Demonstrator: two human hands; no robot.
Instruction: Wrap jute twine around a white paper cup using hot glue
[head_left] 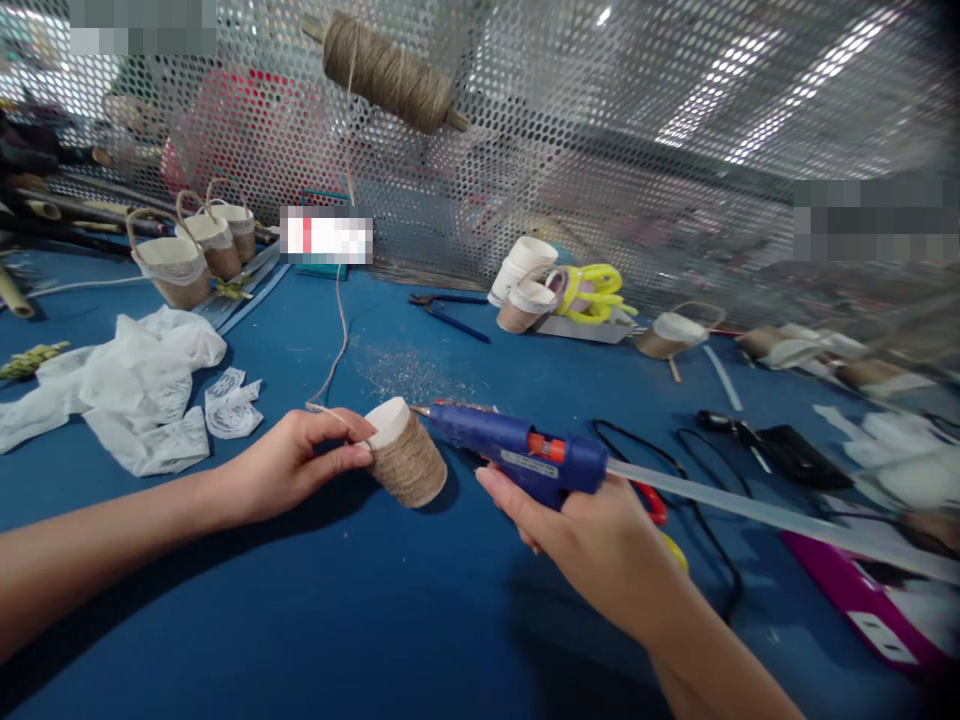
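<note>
A small white cup wrapped in brown twine [411,462] is tilted just above the blue table. My left hand [319,455] pinches the cup's rim and the loose twine [343,320] between thumb and fingers. That twine runs up to a spool [386,72] on the perforated metal screen. My right hand [581,530] is wrapped round the handle of a blue hot glue gun [510,450]. Its nozzle [421,410] points at the cup's upper rim; I cannot tell whether they touch. A long clear glue stick [750,512] sticks out of the gun's back end.
Finished-looking little baskets [176,272] stand at the back left, near white lace fabric [142,385]. Blue-handled pliers [450,312], stacked white cups [525,262] and a yellow coil [592,292] lie along the screen. A black cord [712,555] and a purple object [855,600] are on the right.
</note>
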